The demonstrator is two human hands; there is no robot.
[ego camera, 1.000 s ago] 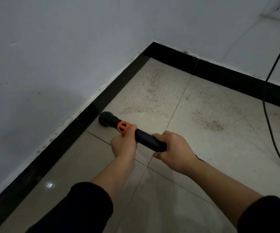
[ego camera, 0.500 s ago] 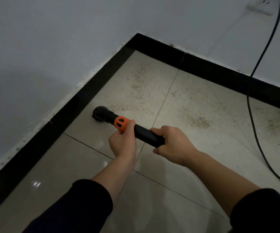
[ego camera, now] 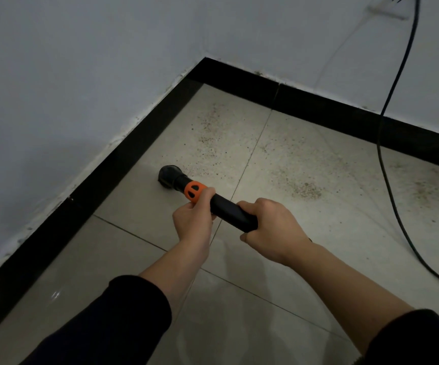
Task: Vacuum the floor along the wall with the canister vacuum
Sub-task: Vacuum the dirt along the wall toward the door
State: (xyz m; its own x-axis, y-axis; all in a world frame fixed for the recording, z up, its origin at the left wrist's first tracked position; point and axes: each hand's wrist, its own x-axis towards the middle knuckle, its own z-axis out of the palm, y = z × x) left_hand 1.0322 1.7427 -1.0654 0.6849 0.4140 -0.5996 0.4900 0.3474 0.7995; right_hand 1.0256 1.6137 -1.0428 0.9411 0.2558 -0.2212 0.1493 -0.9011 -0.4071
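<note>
At the far left a pale wall (ego camera: pixel 55 88) is seen, edged along its foot by a black skirting strip (ego camera: pixel 102 175) that runs up to the room corner. Beside the strip lies the tiled floor (ego camera: pixel 123 259), which is glossy there.

The vacuum wand (ego camera: pixel 229 209) is held low over the floor, slanted from lower right to upper left. Its round black nozzle (ego camera: pixel 168 175) is set down on the tile near the skirting strip but apart from it. Just behind the nozzle an orange collar (ego camera: pixel 194 191) is fitted round the tube.

The left hand (ego camera: pixel 193 222) is wrapped round the wand directly behind the collar, with the thumb laid against the orange part. A short bare stretch of black tube is left showing between the hands. The right hand (ego camera: pixel 271 230) is closed round the rear end of the wand, whose further length is hidden by it. Both forearms are bare and end in dark sleeves (ego camera: pixel 123 325).

Specks of grit (ego camera: pixel 305 191) are scattered over the tiles ahead of the nozzle and to the right of it. Further right a black cord (ego camera: pixel 382 154) is hung down the back wall from near a socket (ego camera: pixel 389 9) and trailed across the floor.
</note>
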